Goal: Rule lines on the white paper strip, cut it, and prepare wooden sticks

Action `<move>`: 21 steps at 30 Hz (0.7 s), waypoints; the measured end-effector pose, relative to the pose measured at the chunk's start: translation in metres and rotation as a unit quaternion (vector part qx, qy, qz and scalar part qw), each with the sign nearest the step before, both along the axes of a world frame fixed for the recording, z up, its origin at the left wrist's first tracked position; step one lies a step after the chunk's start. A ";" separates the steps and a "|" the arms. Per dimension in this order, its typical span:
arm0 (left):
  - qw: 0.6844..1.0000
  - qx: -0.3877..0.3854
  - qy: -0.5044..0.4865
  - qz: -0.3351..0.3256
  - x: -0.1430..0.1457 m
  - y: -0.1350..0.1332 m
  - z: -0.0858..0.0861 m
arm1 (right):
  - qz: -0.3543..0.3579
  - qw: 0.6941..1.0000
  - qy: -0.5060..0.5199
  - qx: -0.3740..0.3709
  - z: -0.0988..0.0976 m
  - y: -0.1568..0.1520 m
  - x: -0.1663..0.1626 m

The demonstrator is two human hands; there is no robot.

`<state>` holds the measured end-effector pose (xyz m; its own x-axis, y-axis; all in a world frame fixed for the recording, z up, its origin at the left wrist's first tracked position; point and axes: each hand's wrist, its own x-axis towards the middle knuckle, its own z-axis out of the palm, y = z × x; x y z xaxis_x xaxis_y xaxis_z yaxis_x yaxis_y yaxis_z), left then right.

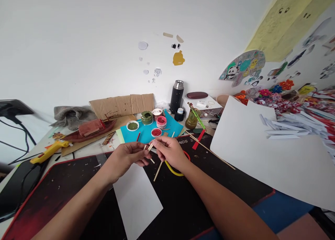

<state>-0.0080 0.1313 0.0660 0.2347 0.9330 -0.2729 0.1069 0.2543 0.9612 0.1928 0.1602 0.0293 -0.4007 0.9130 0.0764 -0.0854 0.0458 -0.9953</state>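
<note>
Short pale wooden sticks (pixel 150 148) are pinched between my two hands, which almost meet above the black mat. My left hand (pixel 127 157) grips them from the left with thumb and fingers closed. From the other side, my right hand (pixel 171 152) has its thumb and forefinger on their upper ends. Another wooden stick (pixel 158 171) slants down below my right hand; I cannot tell whether it is held or lies on the mat. Scissors (pixel 175 171) with a yellow and red handle lie partly hidden under my right hand. A white paper sheet (pixel 137 201) lies below my left hand.
Open paint jars (pixel 147 118) stand on blue paper (pixel 171 123) behind my hands. To the left are a model boat (pixel 90 130) and a yellow glue gun (pixel 51 151). A long stick (pixel 214 152) and large white paper (pixel 243 142) lie right; a black thermos (pixel 177 97) stands behind.
</note>
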 end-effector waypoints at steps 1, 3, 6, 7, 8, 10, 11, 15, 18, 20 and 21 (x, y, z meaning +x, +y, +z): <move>1.000 0.001 0.001 -0.002 0.000 0.000 0.001 | -0.003 1.000 0.001 -0.001 0.000 0.000 0.000; 1.000 0.002 0.005 -0.007 0.001 -0.002 0.002 | -0.013 1.000 0.000 0.001 0.001 0.000 0.001; 1.000 0.002 0.016 -0.019 0.003 -0.003 0.003 | -0.015 1.000 -0.006 0.006 0.000 -0.001 0.000; 1.000 0.002 0.022 -0.022 0.003 -0.003 0.004 | -0.012 1.000 -0.009 0.007 0.000 -0.002 -0.001; 0.999 0.003 0.028 -0.025 0.004 -0.003 0.004 | -0.008 1.000 -0.012 0.007 -0.001 -0.003 -0.002; 0.999 0.007 0.041 -0.026 0.002 -0.002 0.006 | -0.002 1.000 -0.015 0.007 -0.001 -0.004 -0.002; 0.999 0.010 0.047 -0.023 0.000 -0.001 0.007 | 0.002 1.000 -0.016 0.008 -0.001 -0.004 -0.002; 0.997 0.032 0.065 0.014 -0.014 0.007 0.013 | -0.011 0.998 -0.054 0.019 0.000 -0.002 0.002; 0.996 0.044 0.063 0.051 -0.023 0.010 0.016 | -0.046 0.982 -0.167 0.081 0.002 -0.002 0.003; 0.995 0.049 0.058 0.063 -0.025 0.011 0.017 | -0.046 0.950 -0.282 0.129 0.003 -0.005 0.000; 0.995 0.051 0.055 0.066 -0.025 0.011 0.017 | -0.037 0.929 -0.339 0.146 0.004 -0.006 -0.002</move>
<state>-0.0329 0.1420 0.0834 0.0824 0.9778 -0.1926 0.1847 0.1749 0.9671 0.1905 0.1537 0.0330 -0.3849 0.9196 0.0785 0.5703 0.3039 -0.7632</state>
